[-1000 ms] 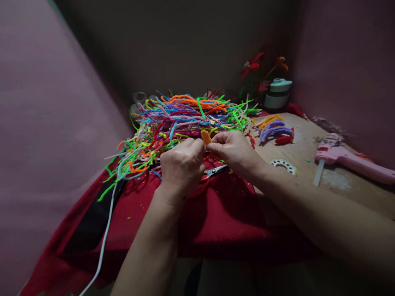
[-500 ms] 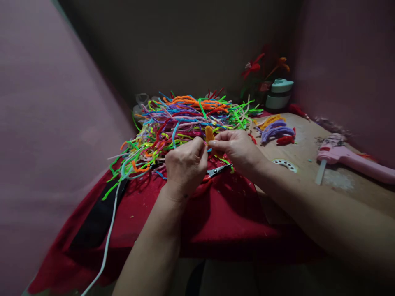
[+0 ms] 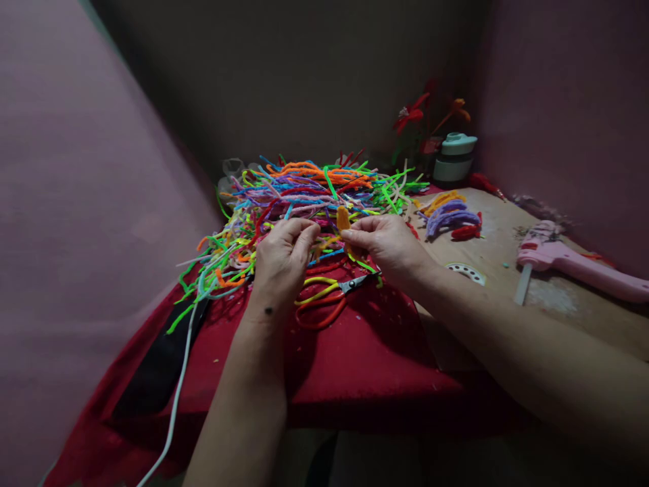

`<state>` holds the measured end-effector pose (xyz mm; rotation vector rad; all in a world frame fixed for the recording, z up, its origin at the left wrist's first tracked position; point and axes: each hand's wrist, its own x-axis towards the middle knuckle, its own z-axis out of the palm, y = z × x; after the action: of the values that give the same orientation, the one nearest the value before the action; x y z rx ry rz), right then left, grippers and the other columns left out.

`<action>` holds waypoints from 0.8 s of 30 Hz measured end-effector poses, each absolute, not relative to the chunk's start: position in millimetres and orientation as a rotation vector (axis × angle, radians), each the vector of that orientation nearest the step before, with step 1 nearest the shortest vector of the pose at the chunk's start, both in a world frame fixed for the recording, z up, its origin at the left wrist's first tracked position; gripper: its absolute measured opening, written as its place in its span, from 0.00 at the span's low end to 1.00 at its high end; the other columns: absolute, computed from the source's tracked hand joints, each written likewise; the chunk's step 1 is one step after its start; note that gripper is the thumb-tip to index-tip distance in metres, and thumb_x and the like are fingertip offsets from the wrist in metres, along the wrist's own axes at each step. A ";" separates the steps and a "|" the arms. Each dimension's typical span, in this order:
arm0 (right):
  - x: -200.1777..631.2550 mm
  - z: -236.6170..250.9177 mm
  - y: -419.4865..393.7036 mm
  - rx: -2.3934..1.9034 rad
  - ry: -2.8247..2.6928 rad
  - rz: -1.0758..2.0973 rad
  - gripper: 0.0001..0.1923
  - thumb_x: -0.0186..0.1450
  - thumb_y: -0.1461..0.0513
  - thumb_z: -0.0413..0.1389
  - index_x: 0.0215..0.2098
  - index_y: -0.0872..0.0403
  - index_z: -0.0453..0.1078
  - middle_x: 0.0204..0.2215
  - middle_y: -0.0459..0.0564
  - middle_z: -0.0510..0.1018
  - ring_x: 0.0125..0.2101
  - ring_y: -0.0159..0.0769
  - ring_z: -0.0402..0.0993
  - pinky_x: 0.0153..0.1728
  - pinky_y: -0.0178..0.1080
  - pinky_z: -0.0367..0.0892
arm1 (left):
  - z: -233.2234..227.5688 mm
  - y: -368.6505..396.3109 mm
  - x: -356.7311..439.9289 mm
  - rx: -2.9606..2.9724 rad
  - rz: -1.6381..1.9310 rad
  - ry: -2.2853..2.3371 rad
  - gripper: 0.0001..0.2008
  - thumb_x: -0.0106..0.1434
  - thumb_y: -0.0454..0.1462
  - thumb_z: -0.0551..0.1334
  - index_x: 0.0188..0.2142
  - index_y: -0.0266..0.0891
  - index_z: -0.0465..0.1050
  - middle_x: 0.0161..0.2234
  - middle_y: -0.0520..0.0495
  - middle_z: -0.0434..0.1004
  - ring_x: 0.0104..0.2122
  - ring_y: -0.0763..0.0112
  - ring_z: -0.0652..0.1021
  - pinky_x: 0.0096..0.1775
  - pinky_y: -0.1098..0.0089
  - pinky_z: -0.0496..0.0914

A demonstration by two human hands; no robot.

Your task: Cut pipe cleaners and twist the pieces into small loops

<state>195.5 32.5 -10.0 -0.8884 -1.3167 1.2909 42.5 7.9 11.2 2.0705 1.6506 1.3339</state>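
Observation:
Between the fingertips of my right hand (image 3: 393, 243) is a folded orange pipe cleaner (image 3: 343, 218), its looped end pointing up. My left hand (image 3: 284, 260) is closed in a pinch just left of it, a small gap away; what its fingertips hold, if anything, is too small to make out. Scissors (image 3: 320, 297) with one yellow and one red handle loop lie below the hands, blades toward the right. Directly behind the hands spreads a big tangled heap of pipe cleaners (image 3: 299, 182) in many colours.
On a board (image 3: 501, 216) at the right lie purple bent pipe cleaner pieces (image 3: 446, 215) and a pink glue gun (image 3: 552, 250). Behind stands a mint-lidded container (image 3: 453, 159) beside red flowers (image 3: 412, 115). A white cable (image 3: 182, 379) crosses a black flat object (image 3: 157, 365) on the red cloth (image 3: 355, 365).
My left hand has moved left, away from the orange pipe cleaner, and turned from a fist to a pinch. The scissors' handles now show. My right hand has stayed nearly in place.

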 end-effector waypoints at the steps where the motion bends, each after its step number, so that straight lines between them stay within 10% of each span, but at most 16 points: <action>1: 194.8 -9.7 31.2 -0.883 -1.329 1.311 0.10 0.52 0.61 0.58 0.17 0.58 0.66 0.14 0.43 0.67 0.16 0.24 0.58 0.20 0.32 0.53 | 12.5 7.3 44.2 1.934 1.319 1.596 0.08 0.58 0.38 0.60 0.32 0.36 0.75 0.28 0.49 0.76 0.26 0.75 0.72 0.29 0.75 0.64; 24: 191.9 -0.1 21.0 -0.871 -1.322 1.284 0.05 0.50 0.64 0.57 0.18 0.58 0.68 0.16 0.44 0.69 0.18 0.25 0.61 0.22 0.31 0.58 | 11.6 2.4 54.1 1.533 1.358 1.303 0.07 0.51 0.38 0.64 0.26 0.35 0.74 0.18 0.54 0.67 0.18 0.80 0.64 0.21 0.76 0.57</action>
<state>191.9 21.0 -0.1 -0.8714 -1.3218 1.2842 54.1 2.4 11.6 1.5335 1.3026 1.3581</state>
